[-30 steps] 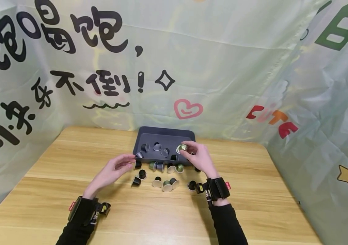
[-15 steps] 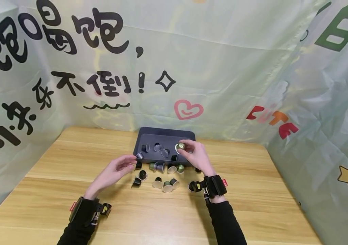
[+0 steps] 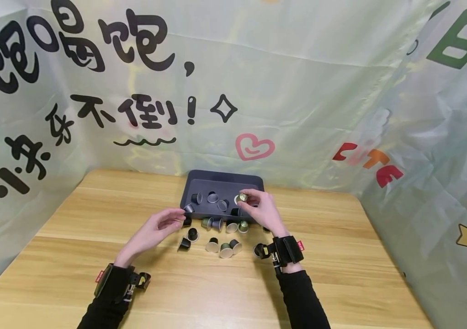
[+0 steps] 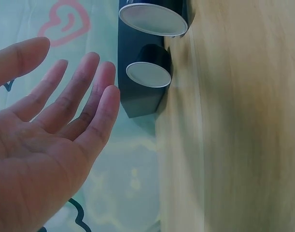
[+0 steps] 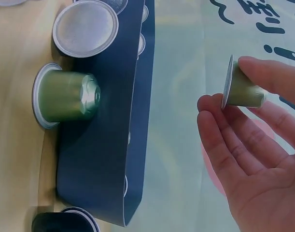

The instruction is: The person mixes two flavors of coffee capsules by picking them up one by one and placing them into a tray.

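Observation:
Over the right part of a dark tray [image 3: 227,177], my right hand [image 3: 267,212] pinches a green coffee capsule [image 5: 246,87] between thumb and fingers. In the right wrist view the capsule lies sideways, its pale lid facing left. My left hand [image 3: 157,230] hovers at the tray's front left corner, fingers loosely extended and holding nothing. Close to its fingertips in the head view is a black capsule [image 3: 187,222], partly hidden. Inside the tray lie several dark capsules, among them one capsule [image 3: 213,197] near the middle.
Along the tray's front stand several capsules, including a green capsule [image 3: 243,226] and a grey one [image 3: 217,224]. Nearer lie more capsules, such as a black capsule [image 3: 184,244] and a green-grey one [image 3: 226,250]. Printed cloth [image 3: 320,91] hangs behind the wooden table [image 3: 200,297].
My right hand, with the green capsule in its pinch, has shifted slightly left over the tray. The left hand has stayed nearly still, and the capsules on the table have not moved.

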`<state>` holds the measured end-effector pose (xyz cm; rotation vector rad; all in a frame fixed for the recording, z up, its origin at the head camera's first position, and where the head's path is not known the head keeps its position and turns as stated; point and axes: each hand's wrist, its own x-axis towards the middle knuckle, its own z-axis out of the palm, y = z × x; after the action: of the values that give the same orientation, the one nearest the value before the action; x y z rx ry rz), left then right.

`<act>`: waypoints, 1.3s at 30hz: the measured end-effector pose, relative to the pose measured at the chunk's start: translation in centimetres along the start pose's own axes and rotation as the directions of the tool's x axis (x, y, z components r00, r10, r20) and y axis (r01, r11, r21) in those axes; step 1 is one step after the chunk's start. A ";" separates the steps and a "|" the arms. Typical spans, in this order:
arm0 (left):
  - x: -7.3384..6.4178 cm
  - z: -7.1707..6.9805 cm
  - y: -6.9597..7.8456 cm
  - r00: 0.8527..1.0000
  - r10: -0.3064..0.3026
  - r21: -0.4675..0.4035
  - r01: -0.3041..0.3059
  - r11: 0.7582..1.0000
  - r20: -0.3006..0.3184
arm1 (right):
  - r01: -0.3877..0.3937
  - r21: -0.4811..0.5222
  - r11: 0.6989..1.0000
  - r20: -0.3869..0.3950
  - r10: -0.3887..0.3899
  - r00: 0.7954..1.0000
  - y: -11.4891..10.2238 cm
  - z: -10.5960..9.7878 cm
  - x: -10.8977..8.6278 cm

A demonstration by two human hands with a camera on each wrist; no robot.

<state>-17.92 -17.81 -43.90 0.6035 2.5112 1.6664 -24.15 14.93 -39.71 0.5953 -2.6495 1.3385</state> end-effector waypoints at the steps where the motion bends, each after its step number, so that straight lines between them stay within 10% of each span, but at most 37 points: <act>1: 0.0 0.1 0.0 1.000 0.001 0.002 -0.001 1.000 0.001 | -0.003 0.002 1.000 0.000 0.003 1.000 0.0 0.0 0.0; 39: -0.1 0.1 0.2 1.000 0.003 0.028 -0.004 1.000 0.027 | -0.045 -0.023 0.999 -0.029 0.044 0.999 1.3 -0.2 0.7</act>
<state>-17.76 -17.67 -43.83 0.6291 2.5207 1.6156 -25.37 15.60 -40.39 0.5129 -2.6669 1.3157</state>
